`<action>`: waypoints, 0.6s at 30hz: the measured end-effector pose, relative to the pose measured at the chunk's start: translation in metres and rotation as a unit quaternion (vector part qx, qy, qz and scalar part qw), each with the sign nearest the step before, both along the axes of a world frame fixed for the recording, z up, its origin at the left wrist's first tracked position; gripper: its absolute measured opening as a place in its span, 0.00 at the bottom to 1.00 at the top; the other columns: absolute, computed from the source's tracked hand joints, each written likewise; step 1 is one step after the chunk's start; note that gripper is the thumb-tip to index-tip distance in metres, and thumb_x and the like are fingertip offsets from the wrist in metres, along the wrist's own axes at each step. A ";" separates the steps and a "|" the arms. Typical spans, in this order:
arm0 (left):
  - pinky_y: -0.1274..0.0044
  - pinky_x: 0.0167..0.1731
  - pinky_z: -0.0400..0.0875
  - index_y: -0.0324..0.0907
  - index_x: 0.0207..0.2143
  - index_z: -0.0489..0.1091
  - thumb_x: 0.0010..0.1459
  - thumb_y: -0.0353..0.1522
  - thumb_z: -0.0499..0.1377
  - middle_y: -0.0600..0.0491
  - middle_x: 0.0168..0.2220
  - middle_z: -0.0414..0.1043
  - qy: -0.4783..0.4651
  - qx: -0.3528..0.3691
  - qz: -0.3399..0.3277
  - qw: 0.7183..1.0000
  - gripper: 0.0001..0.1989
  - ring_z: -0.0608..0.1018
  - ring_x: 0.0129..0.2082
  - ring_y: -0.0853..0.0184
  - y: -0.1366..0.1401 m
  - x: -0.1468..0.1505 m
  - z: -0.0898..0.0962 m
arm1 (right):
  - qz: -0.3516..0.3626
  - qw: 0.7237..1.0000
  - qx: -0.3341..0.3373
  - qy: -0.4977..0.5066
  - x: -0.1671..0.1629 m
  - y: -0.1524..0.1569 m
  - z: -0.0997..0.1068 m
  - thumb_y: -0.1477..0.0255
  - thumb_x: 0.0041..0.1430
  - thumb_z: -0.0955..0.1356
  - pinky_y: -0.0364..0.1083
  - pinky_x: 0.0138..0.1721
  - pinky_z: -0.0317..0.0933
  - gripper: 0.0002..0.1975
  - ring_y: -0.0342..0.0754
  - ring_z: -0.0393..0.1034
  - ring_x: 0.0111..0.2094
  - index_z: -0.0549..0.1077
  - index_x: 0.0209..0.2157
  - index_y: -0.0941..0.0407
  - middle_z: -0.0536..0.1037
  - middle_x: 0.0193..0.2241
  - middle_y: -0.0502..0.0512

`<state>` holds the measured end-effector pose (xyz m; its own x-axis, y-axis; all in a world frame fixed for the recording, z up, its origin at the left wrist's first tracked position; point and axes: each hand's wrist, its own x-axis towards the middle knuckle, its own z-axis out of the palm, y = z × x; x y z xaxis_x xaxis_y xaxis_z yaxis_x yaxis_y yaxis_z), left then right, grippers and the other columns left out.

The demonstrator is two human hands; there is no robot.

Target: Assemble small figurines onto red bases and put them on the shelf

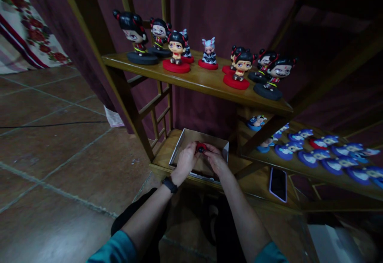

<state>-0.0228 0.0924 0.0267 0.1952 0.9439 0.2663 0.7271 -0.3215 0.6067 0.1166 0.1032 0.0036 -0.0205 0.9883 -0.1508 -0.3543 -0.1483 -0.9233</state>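
Observation:
Both hands meet over a shallow cardboard box [183, 136] on the low shelf. Between their fingertips is a small red-and-black figurine [201, 147], partly covered by the fingers. My left hand [188, 159], with a dark watch on its wrist, grips its left side. From the right, my right hand [214, 158] has its fingers closed on the same piece. The box is open at the top, with brown inner walls; the hands hide much of its inside.
On the upper shelf [197, 75] stand several big-headed figurines [239, 66] on red or black bases. Several blue-based figurines [289, 148] occupy a right-hand shelf. A phone [278, 184] lies on the low shelf. Wooden posts [119, 107] frame the left side; a cable [54, 125] crosses the floor.

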 end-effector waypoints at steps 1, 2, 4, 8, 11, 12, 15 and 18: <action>0.74 0.41 0.66 0.42 0.48 0.61 0.55 0.28 0.54 0.46 0.43 0.67 0.021 -0.002 0.000 1.000 0.17 0.73 0.43 0.63 -0.002 0.000 0.002 | 0.000 1.000 -0.001 0.008 0.000 0.000 -0.001 0.77 0.39 0.69 0.47 0.44 0.60 0.16 0.47 0.69 0.40 0.74 0.35 0.54 0.77 0.37 0.51; 0.75 0.41 0.66 0.42 0.49 0.60 0.55 0.28 0.54 0.47 0.44 0.66 0.042 -0.003 -0.002 0.999 0.18 0.72 0.43 0.63 -0.003 0.000 0.004 | -0.001 1.000 -0.004 0.014 0.001 0.000 -0.001 0.77 0.39 0.69 0.47 0.43 0.61 0.16 0.47 0.69 0.40 0.74 0.35 0.54 0.77 0.37 0.51; 0.75 0.39 0.67 0.42 0.50 0.59 0.55 0.28 0.53 0.47 0.44 0.66 0.081 0.004 -0.007 0.997 0.19 0.72 0.42 0.63 -0.006 0.000 0.007 | -0.005 1.000 -0.011 0.021 0.002 0.001 -0.003 0.78 0.39 0.69 0.46 0.42 0.62 0.16 0.47 0.69 0.40 0.74 0.35 0.54 0.77 0.37 0.50; 0.75 0.36 0.67 0.42 0.52 0.56 0.56 0.25 0.50 0.48 0.43 0.65 0.132 0.034 -0.023 0.990 0.21 0.72 0.41 0.64 -0.008 0.001 0.009 | 0.003 0.999 -0.025 0.020 0.004 0.002 -0.005 0.78 0.39 0.69 0.46 0.41 0.63 0.17 0.47 0.69 0.41 0.74 0.36 0.53 0.77 0.38 0.49; 0.74 0.38 0.67 0.41 0.52 0.56 0.55 0.23 0.50 0.47 0.42 0.65 0.153 0.059 -0.038 0.986 0.21 0.71 0.41 0.64 -0.008 0.002 0.009 | 0.015 0.999 -0.024 0.019 0.004 0.002 -0.005 0.78 0.39 0.69 0.45 0.41 0.63 0.19 0.47 0.69 0.41 0.74 0.37 0.52 0.77 0.39 0.49; 0.74 0.39 0.67 0.41 0.51 0.56 0.55 0.23 0.50 0.47 0.42 0.65 0.158 0.067 -0.042 0.984 0.21 0.71 0.41 0.64 -0.008 0.002 0.009 | 0.014 0.999 -0.024 0.018 0.005 0.002 -0.005 0.78 0.39 0.69 0.45 0.41 0.63 0.19 0.47 0.69 0.41 0.74 0.37 0.52 0.77 0.39 0.49; 0.73 0.41 0.66 0.40 0.50 0.57 0.55 0.23 0.50 0.47 0.41 0.64 0.162 0.088 -0.054 0.981 0.20 0.70 0.41 0.64 -0.009 0.003 0.010 | -0.002 0.999 -0.028 0.019 0.005 0.003 -0.005 0.78 0.37 0.70 0.46 0.42 0.63 0.19 0.47 0.69 0.40 0.74 0.36 0.52 0.77 0.38 0.49; 0.72 0.42 0.65 0.40 0.51 0.58 0.56 0.24 0.48 0.46 0.42 0.64 0.171 0.101 -0.069 0.978 0.19 0.70 0.42 0.62 -0.009 0.004 0.010 | -0.009 0.999 -0.033 0.012 0.006 0.002 -0.006 0.78 0.37 0.69 0.47 0.42 0.63 0.19 0.47 0.69 0.40 0.74 0.36 0.52 0.77 0.37 0.49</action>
<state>-0.0191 0.0832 0.0363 0.4272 0.8374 0.3409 0.8173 -0.5189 0.2505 0.1224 0.1055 -0.0021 -0.0075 0.9764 -0.2157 -0.3798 -0.2024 -0.9027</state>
